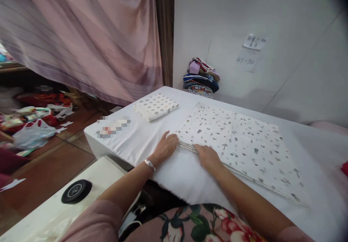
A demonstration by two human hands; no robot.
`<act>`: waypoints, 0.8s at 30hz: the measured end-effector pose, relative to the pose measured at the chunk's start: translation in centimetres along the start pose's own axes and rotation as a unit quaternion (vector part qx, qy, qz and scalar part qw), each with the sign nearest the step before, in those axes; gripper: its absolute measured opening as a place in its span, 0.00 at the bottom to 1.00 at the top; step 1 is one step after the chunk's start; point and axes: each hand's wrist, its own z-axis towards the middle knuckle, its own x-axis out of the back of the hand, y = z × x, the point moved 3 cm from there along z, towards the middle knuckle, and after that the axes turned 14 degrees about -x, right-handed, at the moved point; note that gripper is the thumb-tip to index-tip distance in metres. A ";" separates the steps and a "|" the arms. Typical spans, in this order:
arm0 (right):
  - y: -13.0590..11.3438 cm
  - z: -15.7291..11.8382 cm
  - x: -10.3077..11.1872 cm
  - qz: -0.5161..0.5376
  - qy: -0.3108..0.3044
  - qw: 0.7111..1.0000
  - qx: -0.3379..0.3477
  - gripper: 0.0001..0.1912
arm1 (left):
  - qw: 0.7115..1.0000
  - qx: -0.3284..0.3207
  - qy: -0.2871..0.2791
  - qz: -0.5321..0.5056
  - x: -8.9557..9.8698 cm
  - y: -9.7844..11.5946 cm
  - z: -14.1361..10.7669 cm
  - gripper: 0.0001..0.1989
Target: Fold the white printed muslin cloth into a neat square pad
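A white cloth printed with small grey and brown motifs (258, 151) lies on the white-covered table. Its left part is folded over into several layers, which show as stacked edges on the near side. My left hand (168, 147) is at the left end of these layers, its fingers closed on the corner. Along the near edge, a little to the right, my right hand (208, 158) grips the layers with its fingertips partly hidden. A second cloth, white with grey heart-like shapes (156, 107), lies folded beyond my left hand, apart from it.
A blurred-out item (112, 126) lies near the left table corner (89, 131). Below it, a white surface (104, 173) bears a round black object (77, 191). Folded fabrics (201, 77) are stacked by the wall. A pink curtain (122, 35) hangs at the left, with bags (34, 135) on the floor.
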 end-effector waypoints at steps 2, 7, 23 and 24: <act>0.0 -0.1 -0.4 0.002 0.008 1.000 0.009 0.21 | 1.000 0.001 -0.003 -0.008 0.1 -0.2 -0.1 0.11; -0.1 -0.3 -1.1 0.013 0.041 0.998 0.046 0.20 | 0.999 0.026 -0.010 -0.028 0.1 -0.5 -0.2 0.13; 0.1 -0.4 -1.6 0.047 0.074 0.995 0.056 0.18 | 0.994 0.076 -0.057 -0.050 0.7 -1.7 -0.5 0.14; 0.1 -0.4 -1.7 0.046 0.074 0.995 0.057 0.19 | 0.993 0.081 -0.060 -0.054 0.7 -1.8 -0.6 0.14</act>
